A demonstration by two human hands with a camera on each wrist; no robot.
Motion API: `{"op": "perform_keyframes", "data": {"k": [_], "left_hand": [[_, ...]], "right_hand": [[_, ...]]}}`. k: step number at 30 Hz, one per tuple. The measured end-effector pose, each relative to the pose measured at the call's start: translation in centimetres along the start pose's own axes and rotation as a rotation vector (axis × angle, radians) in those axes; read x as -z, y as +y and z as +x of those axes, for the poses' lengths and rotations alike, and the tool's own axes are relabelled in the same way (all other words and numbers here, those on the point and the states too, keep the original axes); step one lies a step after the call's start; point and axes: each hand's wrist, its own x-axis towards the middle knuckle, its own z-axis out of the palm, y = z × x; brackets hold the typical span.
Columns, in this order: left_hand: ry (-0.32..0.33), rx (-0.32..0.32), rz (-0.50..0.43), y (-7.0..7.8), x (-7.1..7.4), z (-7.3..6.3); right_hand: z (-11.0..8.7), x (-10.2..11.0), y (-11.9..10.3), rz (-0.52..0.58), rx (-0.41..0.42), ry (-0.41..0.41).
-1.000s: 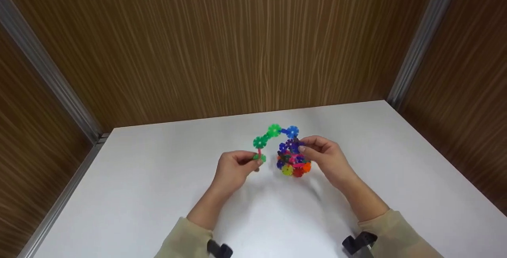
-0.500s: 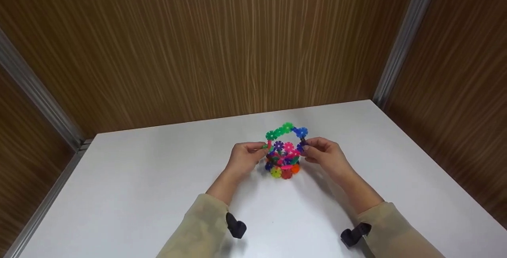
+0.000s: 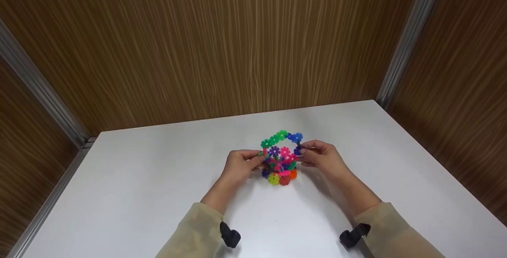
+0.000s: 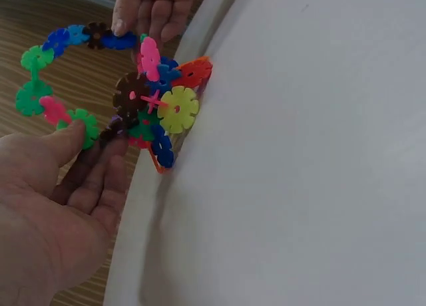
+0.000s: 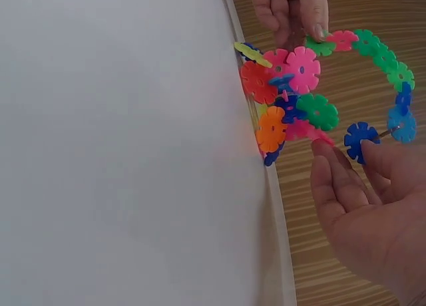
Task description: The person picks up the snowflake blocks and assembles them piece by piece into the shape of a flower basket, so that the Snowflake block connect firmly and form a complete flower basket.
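Observation:
A basket-like cluster of interlocking plastic flower discs (image 3: 284, 180) stands on the white table in the head view, in pink, blue, green, yellow, orange and red. Over it curves an arched chain of the same discs (image 3: 282, 134), green on the left and blue on the right. My left hand (image 3: 239, 167) pinches the green end disc (image 4: 83, 125) of the arch between thumb and fingers. On the other side, my right hand (image 3: 324, 157) pinches the dark blue end disc (image 5: 361, 140). In the right wrist view that disc shows a gap from the cluster, with my fingertips at a pink disc.
The white table (image 3: 158, 194) extends around both forearms. Wood-grain panels (image 3: 237, 44) rise behind it and at both sides, with metal strips (image 3: 410, 40) at the corners. A black wrist camera (image 3: 229, 235) sits on each sleeve.
My left hand has moved right with the green end of the arch, from apart to beside the cluster. The arch has since come slightly lower, and my right hand now holds its blue end outward.

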Motion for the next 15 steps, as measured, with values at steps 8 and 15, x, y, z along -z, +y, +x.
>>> {"op": "perform_keyframes", "data": {"k": [8, 15], "left_hand": [[0.015, -0.033, 0.001, -0.9, 1.8, -2.4], [0.051, -0.037, -0.002, -1.4, 2.6, -4.0]], "right_hand": [[0.4, -1.2, 0.1, -0.010, 0.048, -0.106], [0.3, -2.0, 0.2, -0.007, 0.078, -0.184]]}}
